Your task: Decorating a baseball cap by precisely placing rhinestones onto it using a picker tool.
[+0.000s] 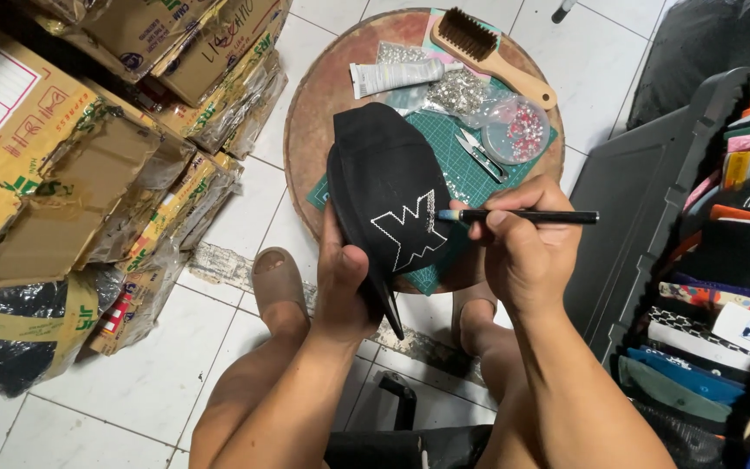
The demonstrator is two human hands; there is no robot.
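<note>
My left hand (345,287) grips the black cap (388,195); my right hand (523,247) pinches a black pen tool (523,216), tip touching the cap's white design (410,227).

My little floor corner, white tiles and all

I'm sat low over a white tiled floor (245,217) with grubby grout lines, a small round wooden table (327,95) in front of me. On my left there's a heap of taped-up cardboard boxes (71,156), some wrapped in plastic, and on my right a dark plastic crate (644,200) stuffed with folded caps in loads of colours. Light is flat and even.
</note>
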